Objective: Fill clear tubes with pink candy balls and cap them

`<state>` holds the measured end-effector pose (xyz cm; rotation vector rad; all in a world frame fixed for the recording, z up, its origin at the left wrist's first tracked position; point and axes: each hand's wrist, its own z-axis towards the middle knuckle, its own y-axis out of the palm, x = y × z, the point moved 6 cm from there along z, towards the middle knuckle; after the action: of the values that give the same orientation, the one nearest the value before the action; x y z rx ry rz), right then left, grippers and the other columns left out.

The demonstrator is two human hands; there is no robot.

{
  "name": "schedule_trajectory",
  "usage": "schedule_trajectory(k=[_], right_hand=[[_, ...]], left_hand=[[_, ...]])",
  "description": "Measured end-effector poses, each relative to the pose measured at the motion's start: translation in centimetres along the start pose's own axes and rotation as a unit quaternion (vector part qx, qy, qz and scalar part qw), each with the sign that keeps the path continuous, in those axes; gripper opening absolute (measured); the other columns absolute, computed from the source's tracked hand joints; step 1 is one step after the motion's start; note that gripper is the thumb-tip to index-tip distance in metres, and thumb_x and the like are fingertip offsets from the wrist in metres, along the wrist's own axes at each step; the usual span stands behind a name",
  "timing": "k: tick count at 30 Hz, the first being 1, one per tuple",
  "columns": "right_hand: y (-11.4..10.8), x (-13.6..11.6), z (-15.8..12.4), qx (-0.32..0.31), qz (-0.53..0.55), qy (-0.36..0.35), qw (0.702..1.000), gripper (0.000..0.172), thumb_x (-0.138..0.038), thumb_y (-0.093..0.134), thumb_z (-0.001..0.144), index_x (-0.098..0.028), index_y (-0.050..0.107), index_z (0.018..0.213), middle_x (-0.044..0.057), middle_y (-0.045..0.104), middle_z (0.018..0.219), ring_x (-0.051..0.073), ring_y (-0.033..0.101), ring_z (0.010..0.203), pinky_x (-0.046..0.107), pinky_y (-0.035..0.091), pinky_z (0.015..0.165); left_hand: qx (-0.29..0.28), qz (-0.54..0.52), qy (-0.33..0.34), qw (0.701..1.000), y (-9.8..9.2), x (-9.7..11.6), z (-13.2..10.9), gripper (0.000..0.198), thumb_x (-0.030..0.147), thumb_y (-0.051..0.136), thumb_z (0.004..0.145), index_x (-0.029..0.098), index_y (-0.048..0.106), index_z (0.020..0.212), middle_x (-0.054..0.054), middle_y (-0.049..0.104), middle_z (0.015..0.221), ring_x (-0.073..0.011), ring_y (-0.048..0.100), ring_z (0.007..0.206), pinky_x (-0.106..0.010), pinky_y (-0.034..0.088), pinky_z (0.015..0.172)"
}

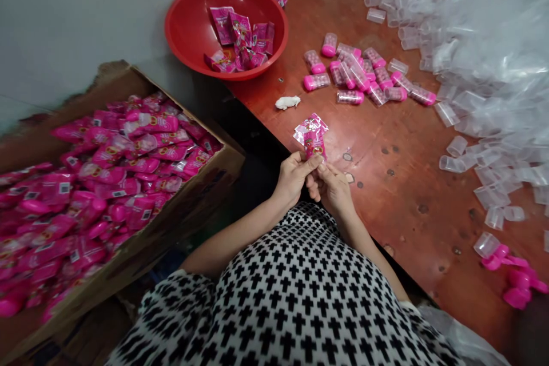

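Note:
Both of my hands meet at the table's near edge, pinching the lower end of a pink printed sachet (pixel 315 140). My left hand (pixel 295 174) grips it from the left with the thumb on top. Fingers of my right hand (pixel 333 184) close on it from the other side. Under or behind the held sachet lie other shiny pink-and-silver packets (pixel 302 130); how many I cannot tell. A small white lump (pixel 287 103) rests on the table just beyond. Farther off sits a group of clear tubes with pink caps (pixel 352 71), filled with small pink balls.
A red bowl (pixel 184 40) with several pink sachets stands at the table's far left corner. Left of the table, a cardboard box (pixel 223 163) is full of filled pink packets (pixel 124 177). Clear empty tubes (pixel 484 80) heap along the right; pink plastic parts (pixel 517 280) lie lower right.

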<state>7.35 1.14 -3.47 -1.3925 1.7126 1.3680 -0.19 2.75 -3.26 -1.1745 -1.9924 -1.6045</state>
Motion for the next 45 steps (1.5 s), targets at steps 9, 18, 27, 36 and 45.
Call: schedule_trajectory(k=[9, 18, 27, 36, 45], right_hand=[[0.2, 0.0, -0.2, 0.002, 0.033, 0.005, 0.999, 0.033, -0.047, 0.070, 0.073, -0.020, 0.057, 0.086, 0.001, 0.070, 0.075, 0.011, 0.065, 0.057, 0.021, 0.054, 0.048], [0.3, -0.6, 1.1, 0.041, 0.038, -0.013, 0.998, 0.036, -0.043, 0.078, 0.066, -0.020, 0.051, 0.075, -0.003, 0.068, 0.061, 0.011, 0.063, 0.047, 0.021, 0.055, 0.045], [0.4, -2.1, 1.6, 0.018, -0.032, -0.023, 0.999, 0.033, -0.046, 0.069, 0.075, -0.019, 0.054, 0.087, 0.001, 0.072, 0.072, 0.010, 0.065, 0.054, 0.019, 0.053, 0.047], [-2.2, -3.3, 1.8, 0.041, -0.112, -0.007, 0.993, 0.031, -0.047, 0.067, 0.076, -0.019, 0.055, 0.081, -0.001, 0.069, 0.068, 0.008, 0.062, 0.050, 0.017, 0.049, 0.045], [-3.0, -4.3, 3.6, 0.039, -0.169, -0.030, 0.984, 0.030, -0.047, 0.065, 0.078, -0.018, 0.056, 0.078, -0.001, 0.066, 0.068, 0.008, 0.060, 0.053, 0.019, 0.048, 0.049]], left_hand=[[0.082, -0.044, 0.019, 0.995, -1.5, 1.3, 0.3, 0.032, 0.040, 0.076, 0.067, 0.013, 0.058, 0.069, 0.003, 0.057, 0.057, -0.0032, 0.052, 0.044, -0.013, 0.045, 0.043], [0.095, -0.053, 0.020, 0.994, -1.3, 0.7, -0.5, 0.033, 0.034, 0.081, 0.059, 0.012, 0.057, 0.068, 0.007, 0.049, 0.051, -0.0017, 0.040, 0.038, -0.014, 0.035, 0.035], [0.230, -0.102, 0.325, 0.912, -9.8, 9.0, -4.3, 0.046, 0.061, 0.046, 0.085, 0.023, 0.059, 0.107, -0.002, 0.067, 0.114, -0.0179, 0.062, 0.109, -0.035, 0.048, 0.098], [0.065, 0.540, 0.316, 0.778, -3.5, 6.0, 4.9, 0.040, 0.040, 0.065, 0.080, 0.021, 0.064, 0.115, -0.009, 0.053, 0.137, -0.0284, 0.038, 0.135, -0.051, 0.022, 0.115], [0.071, 0.580, 0.353, 0.731, -3.6, 4.7, 7.6, 0.018, 0.028, 0.058, 0.085, 0.025, 0.070, 0.098, -0.004, 0.066, 0.120, -0.0261, 0.045, 0.130, -0.056, 0.016, 0.115]])
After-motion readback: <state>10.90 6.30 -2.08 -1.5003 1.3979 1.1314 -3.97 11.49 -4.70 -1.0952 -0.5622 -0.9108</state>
